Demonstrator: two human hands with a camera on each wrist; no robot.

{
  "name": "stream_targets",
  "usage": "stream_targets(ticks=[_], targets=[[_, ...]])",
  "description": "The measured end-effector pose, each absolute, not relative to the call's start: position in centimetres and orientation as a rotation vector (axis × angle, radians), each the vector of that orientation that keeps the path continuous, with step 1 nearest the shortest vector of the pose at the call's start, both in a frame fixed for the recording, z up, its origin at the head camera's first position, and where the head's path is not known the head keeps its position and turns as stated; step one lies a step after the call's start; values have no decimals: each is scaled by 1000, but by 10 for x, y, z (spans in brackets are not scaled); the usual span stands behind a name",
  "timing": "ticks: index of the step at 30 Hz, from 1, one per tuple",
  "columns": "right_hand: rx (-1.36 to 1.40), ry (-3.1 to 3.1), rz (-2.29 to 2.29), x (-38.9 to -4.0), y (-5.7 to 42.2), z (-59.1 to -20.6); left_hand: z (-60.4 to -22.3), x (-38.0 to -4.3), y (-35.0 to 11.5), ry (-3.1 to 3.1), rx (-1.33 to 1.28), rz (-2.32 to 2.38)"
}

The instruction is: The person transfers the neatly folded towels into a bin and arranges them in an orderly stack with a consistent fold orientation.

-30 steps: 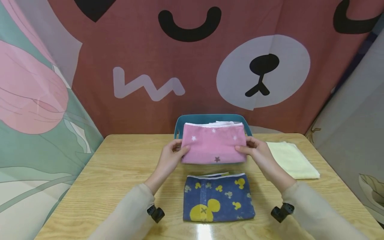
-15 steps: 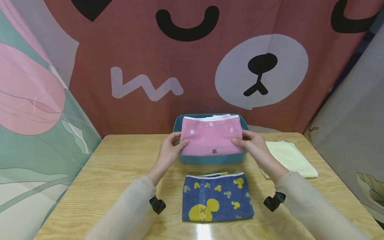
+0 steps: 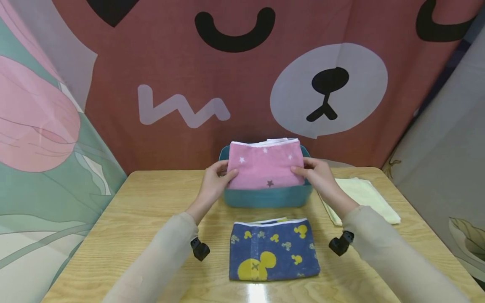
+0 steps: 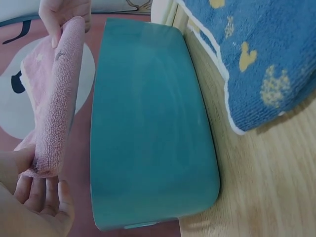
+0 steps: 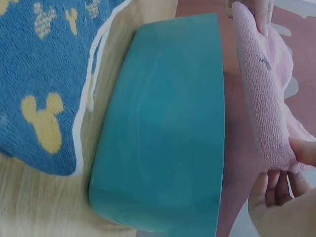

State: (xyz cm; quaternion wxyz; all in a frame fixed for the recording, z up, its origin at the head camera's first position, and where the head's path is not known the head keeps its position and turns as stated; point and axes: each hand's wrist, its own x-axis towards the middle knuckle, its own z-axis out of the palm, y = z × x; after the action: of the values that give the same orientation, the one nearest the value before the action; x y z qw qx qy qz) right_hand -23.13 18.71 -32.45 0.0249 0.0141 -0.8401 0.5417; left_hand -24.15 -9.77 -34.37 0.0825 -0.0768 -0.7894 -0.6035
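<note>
A folded pink towel [image 3: 265,164] with small stars and a white edge hangs between my two hands, over the teal plastic basket [image 3: 267,198]. My left hand [image 3: 214,181] pinches its left end, thumb in front and fingers behind. At the right end, my right hand [image 3: 317,176] grips it the same way. Both wrist views show the towel's rolled lower fold [image 4: 57,103] above the basket's rim, with a gap between them. The inside of the basket is hidden behind the towel and its front wall.
A folded navy towel [image 3: 274,250] with yellow mouse-head prints lies on the wooden table [image 3: 166,202] in front of the basket. To the right is a pale yellow folded cloth [image 3: 369,200], partly behind my right forearm. A printed bear curtain [image 3: 182,63] hangs close behind the basket.
Both hands have carried the pink towel up and away from me, from in front of the basket to over it. More of the basket's front wall shows. The navy towel stays in place.
</note>
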Motion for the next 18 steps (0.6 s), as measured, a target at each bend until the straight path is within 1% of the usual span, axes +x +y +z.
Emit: stream_targets(ticks=[10, 18], targets=[[65, -2647, 1601, -245, 186, -323, -345, -256, -96, -2309, -270, -1774], [38, -2672, 1624, -252, 187, -323, -343, -263, -96, -2385, -247, -1756]])
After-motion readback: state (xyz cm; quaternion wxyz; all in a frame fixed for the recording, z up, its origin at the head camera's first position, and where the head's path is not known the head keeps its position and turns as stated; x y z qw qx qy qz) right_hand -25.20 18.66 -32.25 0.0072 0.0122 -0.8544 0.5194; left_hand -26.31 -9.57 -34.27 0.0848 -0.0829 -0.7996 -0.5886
